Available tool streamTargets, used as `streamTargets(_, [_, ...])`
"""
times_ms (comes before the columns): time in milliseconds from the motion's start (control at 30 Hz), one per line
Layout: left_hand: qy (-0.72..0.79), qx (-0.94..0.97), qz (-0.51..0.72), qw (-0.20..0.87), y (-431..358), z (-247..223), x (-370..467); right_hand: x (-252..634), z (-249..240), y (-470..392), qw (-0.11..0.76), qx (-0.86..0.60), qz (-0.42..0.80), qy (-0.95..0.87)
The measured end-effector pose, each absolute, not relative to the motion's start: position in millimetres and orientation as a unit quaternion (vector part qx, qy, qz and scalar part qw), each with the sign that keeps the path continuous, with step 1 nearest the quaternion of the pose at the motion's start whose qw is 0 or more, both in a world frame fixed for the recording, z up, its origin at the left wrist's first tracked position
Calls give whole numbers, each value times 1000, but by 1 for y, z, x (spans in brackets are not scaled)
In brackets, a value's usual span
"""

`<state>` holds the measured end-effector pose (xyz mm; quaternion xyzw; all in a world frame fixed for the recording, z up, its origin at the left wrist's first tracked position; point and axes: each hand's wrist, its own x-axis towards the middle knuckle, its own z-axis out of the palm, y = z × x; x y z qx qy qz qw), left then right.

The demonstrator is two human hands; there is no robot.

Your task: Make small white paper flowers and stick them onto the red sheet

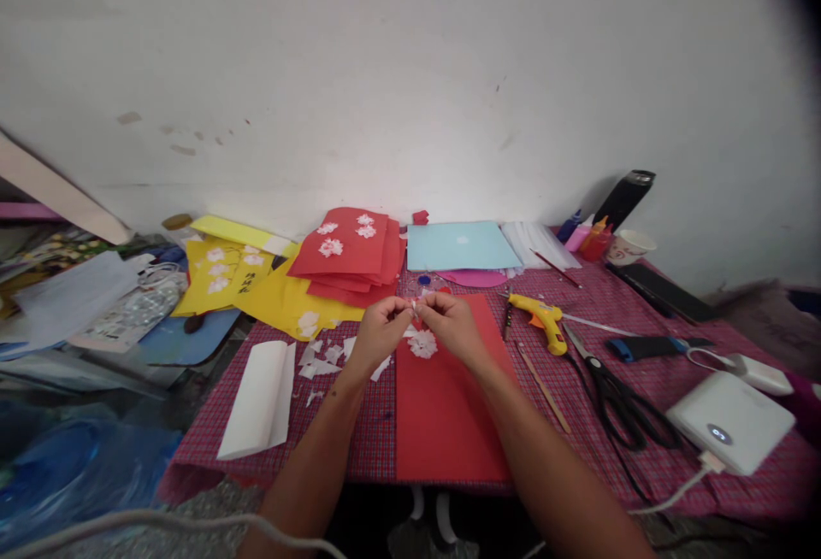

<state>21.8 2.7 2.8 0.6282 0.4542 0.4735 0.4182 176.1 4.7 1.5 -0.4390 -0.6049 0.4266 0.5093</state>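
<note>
My left hand (383, 332) and my right hand (452, 328) meet above the far end of a red sheet of paper (455, 422). Between their pinched fingertips is a small piece of white paper (414, 309), mostly hidden by the fingers. Just below it, a white crumpled-paper flower (422, 344) lies on the red sheet. To the left of my left hand are scattered torn white paper scraps (321, 361) and a folded white sheet (256, 397). A yellow glue gun (542, 320) and a thin wooden stick (544, 388) lie right of the red sheet.
Black scissors (619, 405), a blue-black cutter (647, 347) and a white power bank (731, 422) occupy the right side. Red sheets with white flowers (346, 247), yellow sheets (288, 296) and a light-blue sheet (458, 247) lie at the back. A paper cup (630, 247) stands near paint bottles (596, 238).
</note>
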Motion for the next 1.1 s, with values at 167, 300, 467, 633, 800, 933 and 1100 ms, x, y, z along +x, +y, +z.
streamTargets(167, [450,623,476,428,1,5,22,178,5,4,503,-437,427,-611])
streamTargets(300, [446,616,480,437,1,5,22,178,4,5,503,-430,427,-616])
streamTargets(467, [431,610,480,460,3,0,21,179,2,6,502,-428,421,-623])
streamTargets(633, [443,613,481,444,3,1,21,179,3,6,499,-421,411,-636])
streamTargets(800, [449,601,486,448,1,5,22,180,3,6,500,-425,424,-624])
streamTargets(933, [442,580,499,468,1,3,22,180,1,7,497,-422,452,-609])
streamTargets(1100, [438,561,512,481,4,-2,22,181,2,7,497,-418,462,-604])
